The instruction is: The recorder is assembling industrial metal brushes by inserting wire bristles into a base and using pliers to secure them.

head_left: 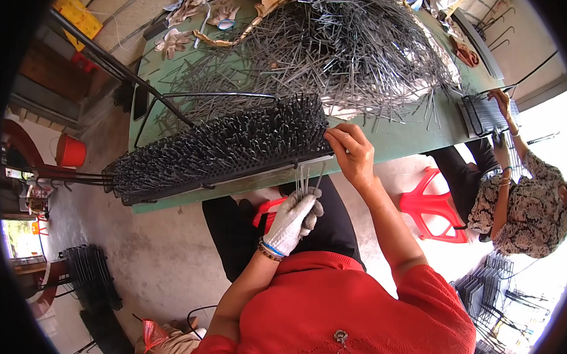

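Note:
A long black perforated rack [226, 144] lies along the near edge of the green table, packed with many short dark strips standing on end. My left hand [291, 217], in a whitish knit glove, is closed around a small bunch of thin grey strips [304, 181] just below the rack's front edge. The strips point up out of the fist. My bare right hand [352, 151] is at the rack's right end, thumb and fingertips pinched together against it. Whatever is between those fingertips is too small or hidden to make out.
A large heap of loose thin strips [360, 43] covers the back of the green table [413, 135]. Gloves [174, 42] lie at the far left. A black metal frame [162, 97] stands behind the rack. At right, another person [521, 193] works beside a red stool [431, 203].

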The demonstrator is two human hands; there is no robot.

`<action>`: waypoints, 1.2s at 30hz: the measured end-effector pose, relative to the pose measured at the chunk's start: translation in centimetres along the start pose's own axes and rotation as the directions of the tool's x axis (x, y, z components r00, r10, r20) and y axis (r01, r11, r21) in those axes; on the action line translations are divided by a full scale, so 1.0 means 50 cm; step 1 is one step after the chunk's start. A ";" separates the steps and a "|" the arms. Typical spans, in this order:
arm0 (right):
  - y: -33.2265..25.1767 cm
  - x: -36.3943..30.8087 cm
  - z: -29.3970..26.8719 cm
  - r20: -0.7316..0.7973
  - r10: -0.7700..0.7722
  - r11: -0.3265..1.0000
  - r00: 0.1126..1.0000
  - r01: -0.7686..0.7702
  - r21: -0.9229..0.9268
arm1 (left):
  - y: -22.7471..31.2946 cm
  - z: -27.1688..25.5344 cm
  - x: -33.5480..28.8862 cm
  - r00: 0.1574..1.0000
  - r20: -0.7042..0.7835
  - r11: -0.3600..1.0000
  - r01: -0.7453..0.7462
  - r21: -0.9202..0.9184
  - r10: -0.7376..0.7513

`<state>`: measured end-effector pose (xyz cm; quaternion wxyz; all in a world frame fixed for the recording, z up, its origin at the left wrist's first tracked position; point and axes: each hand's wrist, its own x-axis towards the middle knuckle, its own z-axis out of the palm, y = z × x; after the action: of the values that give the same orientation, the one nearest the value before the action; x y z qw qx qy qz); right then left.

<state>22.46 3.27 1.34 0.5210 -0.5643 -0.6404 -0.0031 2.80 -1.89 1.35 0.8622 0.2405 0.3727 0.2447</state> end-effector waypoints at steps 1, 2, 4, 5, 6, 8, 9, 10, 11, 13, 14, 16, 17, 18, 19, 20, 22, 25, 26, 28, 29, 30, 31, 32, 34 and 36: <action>-0.002 -0.002 -0.001 0.001 0.000 1.000 1.000 0.000 0.001 | -0.001 -0.002 0.000 1.000 -0.001 1.000 0.000 -0.001 0.000; -0.004 -0.003 -0.004 0.019 -0.003 0.999 1.000 0.004 -0.052 | -0.001 -0.003 0.000 1.000 -0.009 1.000 0.001 -0.002 -0.001; -0.008 -0.001 -0.006 0.037 -0.004 0.994 0.999 0.008 -0.105 | -0.001 -0.003 -0.001 1.000 -0.017 1.000 0.003 -0.003 -0.003; -0.010 0.001 -0.007 0.023 -0.045 0.993 0.999 0.047 -0.106 | 0.000 0.000 -0.002 1.000 -0.012 1.000 0.003 -0.003 -0.003; -0.011 0.003 -0.006 0.008 -0.085 0.991 0.996 0.086 -0.107 | 0.001 0.003 -0.003 1.000 -0.008 1.000 0.003 -0.003 -0.003; -0.009 0.002 -0.005 0.003 -0.084 0.990 0.996 0.084 -0.112 | 0.002 0.004 -0.002 1.000 -0.006 1.000 0.005 0.000 -0.005; -0.008 0.001 -0.004 -0.003 -0.082 0.990 0.997 0.082 -0.117 | 0.002 0.005 -0.001 1.000 -0.004 1.000 0.008 0.002 -0.008; -0.005 -0.001 -0.002 -0.003 -0.083 0.990 0.997 0.082 -0.116 | 0.002 0.004 -0.001 1.000 -0.005 1.000 0.007 0.003 -0.007; -0.002 -0.005 -0.002 -0.011 -0.085 0.990 0.996 0.083 -0.115 | 0.001 0.002 0.000 1.000 0.005 1.000 0.002 0.004 -0.002; 0.000 -0.007 -0.001 -0.020 -0.086 0.990 0.996 0.083 -0.113 | 0.001 0.001 0.000 1.000 0.013 1.000 -0.003 0.006 0.002; 0.000 -0.007 -0.001 -0.019 -0.072 0.992 0.997 0.069 -0.101 | 0.001 0.002 -0.001 1.000 0.016 1.000 0.000 0.019 0.000; -0.005 -0.006 -0.002 -0.018 -0.057 0.995 0.998 0.056 -0.089 | 0.002 0.003 -0.002 1.000 0.018 0.999 0.003 0.032 -0.003; -0.013 -0.004 -0.004 0.019 0.051 0.999 0.999 -0.051 -0.019 | 0.003 0.004 -0.002 1.000 0.023 0.999 0.007 0.037 -0.008; -0.019 -0.002 -0.006 0.063 0.156 0.986 0.986 -0.159 0.045 | 0.003 0.005 -0.002 1.000 0.027 0.999 0.012 0.041 -0.013; -0.020 0.001 -0.008 0.062 0.157 0.986 0.986 -0.160 0.045 | 0.003 0.006 -0.001 1.000 0.028 0.999 0.013 0.042 -0.014; -0.021 0.003 -0.010 0.061 0.167 0.983 0.984 -0.171 0.067 | 0.004 0.007 -0.001 1.000 0.025 0.999 0.018 0.040 -0.019; -0.022 0.007 -0.014 0.061 0.179 0.979 0.982 -0.184 0.089 | 0.004 0.007 0.001 0.999 0.021 0.999 0.024 0.038 -0.025; -0.018 0.005 -0.021 0.113 0.157 0.979 0.981 -0.169 0.114 | 0.005 0.006 0.005 0.999 0.020 0.999 0.029 0.042 -0.030; -0.014 0.004 -0.021 0.110 0.140 0.980 0.984 -0.154 0.130 | 0.006 0.007 0.007 0.999 0.017 0.998 0.032 0.050 -0.032; -0.011 0.003 -0.021 0.108 0.126 0.979 0.986 -0.141 0.146 | 0.008 0.009 0.011 0.999 0.013 0.998 0.037 0.057 -0.038; -0.014 0.005 -0.023 0.121 0.188 0.960 0.975 -0.209 0.189 | 0.008 0.009 0.014 0.999 0.018 0.997 0.044 0.061 -0.045; -0.016 0.007 -0.025 0.136 0.249 0.934 0.959 -0.275 0.230 | 0.009 0.009 0.017 0.998 0.024 0.997 0.051 0.066 -0.053; -0.016 0.009 -0.025 0.138 0.252 0.933 0.958 -0.279 0.230 | 0.011 0.010 0.019 0.998 0.022 0.996 0.054 0.064 -0.056; -0.015 0.011 -0.026 0.178 0.325 0.900 0.929 -0.361 0.242 | 0.012 0.011 0.021 0.998 0.024 0.995 0.052 0.091 -0.054; -0.012 0.012 -0.026 0.220 0.398 0.860 0.891 -0.446 0.249 | 0.017 0.014 0.024 0.998 0.025 0.992 0.053 0.115 -0.056; -0.008 0.012 -0.026 0.229 0.418 0.843 0.879 -0.469 0.264 | 0.023 0.016 0.027 0.997 0.048 0.990 0.058 0.128 -0.065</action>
<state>23.15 2.80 2.58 0.5360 -0.6062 -0.5245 0.2649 3.95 -0.38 1.82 0.8617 0.2892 0.3722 0.1877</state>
